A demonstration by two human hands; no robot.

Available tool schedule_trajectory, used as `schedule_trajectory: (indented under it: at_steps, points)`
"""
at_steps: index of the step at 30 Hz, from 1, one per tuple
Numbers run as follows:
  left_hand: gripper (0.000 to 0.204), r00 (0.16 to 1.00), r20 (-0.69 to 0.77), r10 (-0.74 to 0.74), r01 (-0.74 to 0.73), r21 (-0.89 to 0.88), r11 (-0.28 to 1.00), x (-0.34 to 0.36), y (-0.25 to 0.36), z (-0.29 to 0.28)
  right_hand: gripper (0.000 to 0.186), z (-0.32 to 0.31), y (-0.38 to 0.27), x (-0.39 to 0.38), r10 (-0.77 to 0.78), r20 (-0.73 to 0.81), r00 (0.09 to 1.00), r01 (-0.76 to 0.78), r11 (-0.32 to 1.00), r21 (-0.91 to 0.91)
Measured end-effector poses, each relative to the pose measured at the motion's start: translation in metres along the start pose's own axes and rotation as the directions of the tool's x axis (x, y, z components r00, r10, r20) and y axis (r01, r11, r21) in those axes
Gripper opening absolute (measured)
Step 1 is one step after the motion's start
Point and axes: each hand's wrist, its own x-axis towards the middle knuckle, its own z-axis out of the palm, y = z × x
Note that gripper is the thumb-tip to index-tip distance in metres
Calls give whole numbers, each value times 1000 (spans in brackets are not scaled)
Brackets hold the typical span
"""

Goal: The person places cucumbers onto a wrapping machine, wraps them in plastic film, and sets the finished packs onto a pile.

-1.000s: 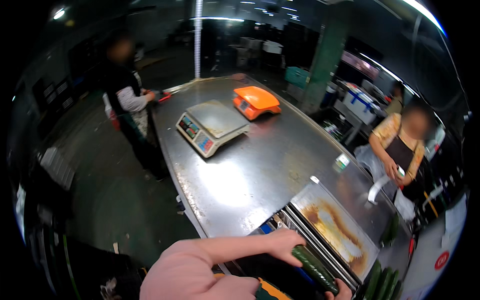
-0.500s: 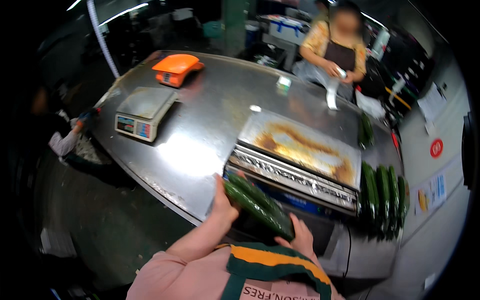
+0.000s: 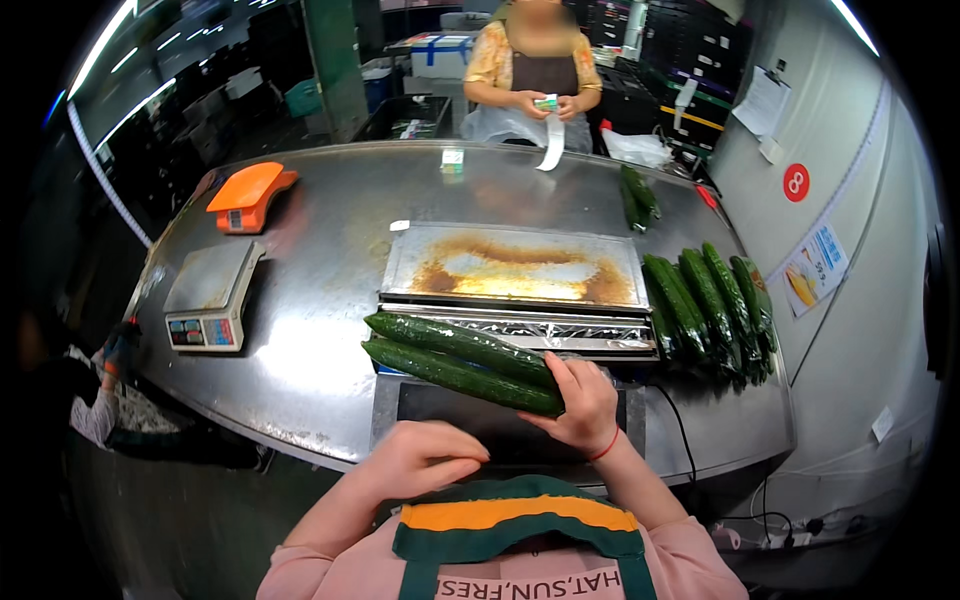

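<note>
My right hand (image 3: 583, 405) is closed around the right end of a pair of long green cucumbers (image 3: 450, 365). They lie side by side, slanting up to the left, with a plastic-film sheen on them. Behind the pair is the wrapping machine (image 3: 515, 235), with a brown-stained metal plate and a strip of cling film (image 3: 590, 331) along its near side. My left hand (image 3: 428, 458) is off the cucumbers, lower and nearer my body, its fingers and thumb drawn together with nothing visible in them. Below the cucumbers shows the machine's dark front panel (image 3: 510, 425).
More cucumbers (image 3: 715, 305) are heaped right of the machine, with a smaller bunch (image 3: 638, 198) farther back. A white scale (image 3: 212, 292) and an orange scale (image 3: 248, 196) stand at left on the metal table (image 3: 320, 330). Across it, a person (image 3: 540, 70) handles a label strip.
My left hand has let go of the cucumbers and drawn back toward my body. My right hand has kept hold of them and raised them over the machine's front. The view has turned.
</note>
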Motion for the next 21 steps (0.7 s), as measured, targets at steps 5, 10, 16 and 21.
schedule_trajectory:
  at_steps: [5, 10, 16, 21]
  points:
    - [77, 993, 67, 93, -108, 816, 567, 53, 18, -27, 60, -22, -6, 21, -220, 33, 975, 218, 975, 43]
    - [75, 993, -55, 107, -43, 669, 742, 40, -4, -10, 31, -37, -3, 27, -44, -21, 999, 49, 873, 485]
    - [79, 997, -22, -78, 81, 207, 975, 51, -16, 29, 30, -25, -12, 32, 573, 127, 810, -149, -9, 989]
    - [80, 984, -29, -174, 169, -123, 978, 43, -39, 38, 35, -17, -17, 21, 558, 306, 771, -45, -432, 901]
